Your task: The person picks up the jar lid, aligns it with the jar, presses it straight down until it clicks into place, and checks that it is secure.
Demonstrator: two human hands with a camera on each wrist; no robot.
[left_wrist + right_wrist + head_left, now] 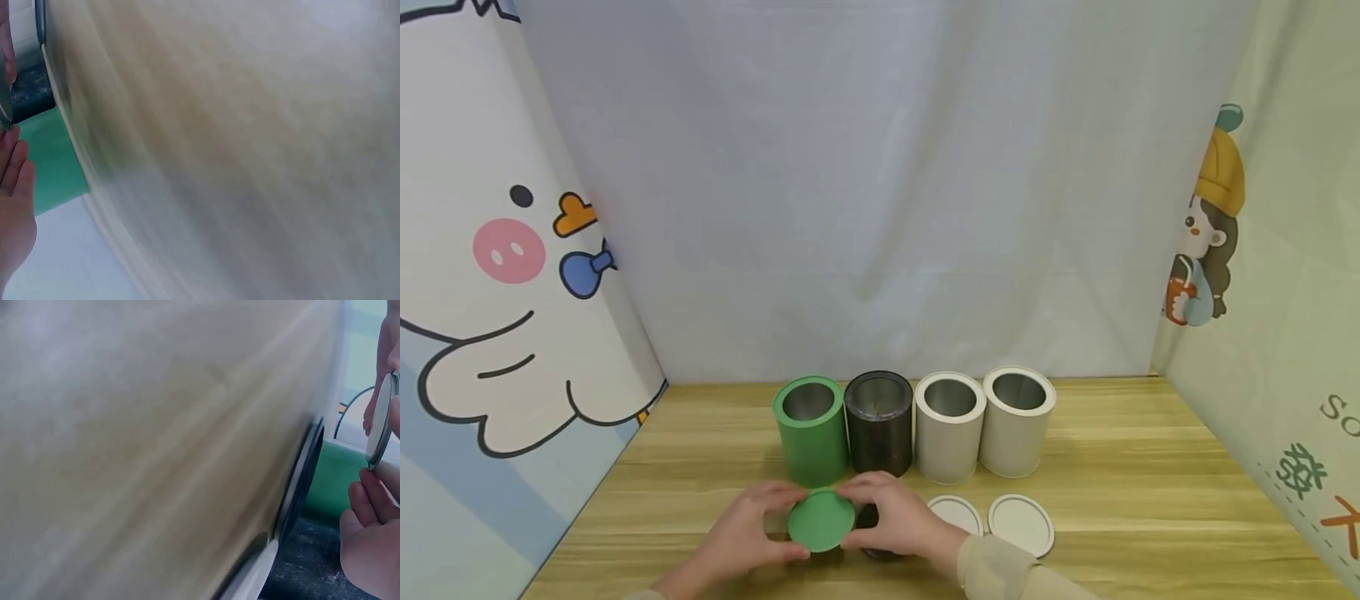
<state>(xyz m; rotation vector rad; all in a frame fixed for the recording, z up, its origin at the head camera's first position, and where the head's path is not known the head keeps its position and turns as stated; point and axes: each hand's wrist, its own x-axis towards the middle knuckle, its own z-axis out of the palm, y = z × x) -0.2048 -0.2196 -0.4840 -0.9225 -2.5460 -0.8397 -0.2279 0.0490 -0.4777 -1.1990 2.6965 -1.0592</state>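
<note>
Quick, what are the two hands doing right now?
Left hand: holding the green lid by its left edge.
Right hand: holding the same lid by its right edge.

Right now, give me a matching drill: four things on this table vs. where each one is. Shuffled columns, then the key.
Things
1. green lid
2. black can
3. green can
4. white lids

Places
A. left end of the row of cans
B. lying flat on the table, in front of the two white cans
C. held between the left hand and right hand
D. second from the left in the row

Pairs: 1-C, 2-D, 3-A, 4-B
</note>
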